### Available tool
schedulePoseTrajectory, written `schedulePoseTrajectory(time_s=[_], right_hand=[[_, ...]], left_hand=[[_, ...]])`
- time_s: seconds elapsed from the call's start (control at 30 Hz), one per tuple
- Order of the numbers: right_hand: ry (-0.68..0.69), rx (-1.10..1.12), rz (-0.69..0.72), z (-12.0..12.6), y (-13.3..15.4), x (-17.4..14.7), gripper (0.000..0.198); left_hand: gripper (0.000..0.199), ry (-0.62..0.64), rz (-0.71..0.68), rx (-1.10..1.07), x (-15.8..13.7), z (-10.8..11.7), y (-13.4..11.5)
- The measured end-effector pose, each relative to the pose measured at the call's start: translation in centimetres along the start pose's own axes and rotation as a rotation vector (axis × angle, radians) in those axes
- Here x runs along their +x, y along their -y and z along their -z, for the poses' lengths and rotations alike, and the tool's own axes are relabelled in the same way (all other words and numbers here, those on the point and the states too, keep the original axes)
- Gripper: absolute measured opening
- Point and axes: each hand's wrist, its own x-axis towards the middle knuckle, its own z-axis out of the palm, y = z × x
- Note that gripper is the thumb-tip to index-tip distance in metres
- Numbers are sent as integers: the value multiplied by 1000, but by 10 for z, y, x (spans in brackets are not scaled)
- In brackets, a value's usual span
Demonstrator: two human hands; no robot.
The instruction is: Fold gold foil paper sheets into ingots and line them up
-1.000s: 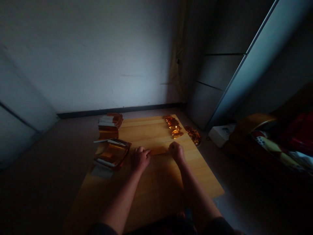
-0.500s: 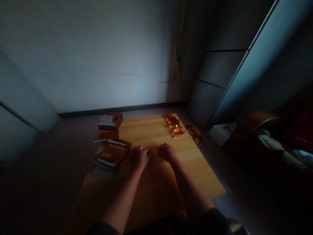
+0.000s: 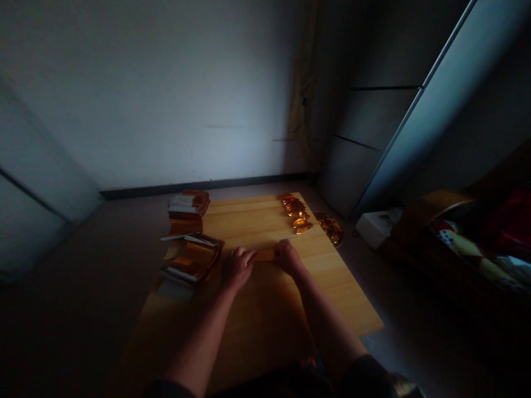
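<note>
A narrow orange-brown strip (image 3: 264, 255), seemingly gold foil paper, stretches between my two hands just above or on the wooden table. My left hand (image 3: 238, 268) has its fingers closed on the left end. The other end is pinched in my right hand (image 3: 287, 257), whose fingertips are partly hidden. Just left of my left hand lies a stack of gold foil sheets (image 3: 198, 258) with white edges. Another foil stack (image 3: 191, 204) sits behind it. At the table's far right, a row of folded shiny gold foil pieces (image 3: 296, 212) is lined up.
The light wooden table (image 3: 332, 282) has its right edge beside a heap of gold foil pieces (image 3: 331, 228) at a lower level. A white box (image 3: 376, 228) and a wooden armchair (image 3: 443, 199) stand to the right. Behind is a pale wall (image 3: 199, 110).
My hands have moved slightly apart, the right one a little to the right. More of the orange-brown strip now shows between them.
</note>
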Motion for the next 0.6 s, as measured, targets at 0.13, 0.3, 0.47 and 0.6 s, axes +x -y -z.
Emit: schedulePoseTrajectory(time_s=[0.13, 0.3, 0.47, 0.6], right_hand=[[-58, 55, 22, -5, -4, -1, 19], [-155, 158, 84, -10, -7, -6, 24], [-217, 210, 144, -12, -9, -13, 18], [-230, 216, 163, -12, -8, -18, 17]], left_hand=[[41, -69, -21, -18, -1, -7, 2], [34, -134, -46, -64, -1, -14, 5], [19, -193, -90, -101, -5, -7, 1], [15, -214, -140, -112, -7, -2, -1]])
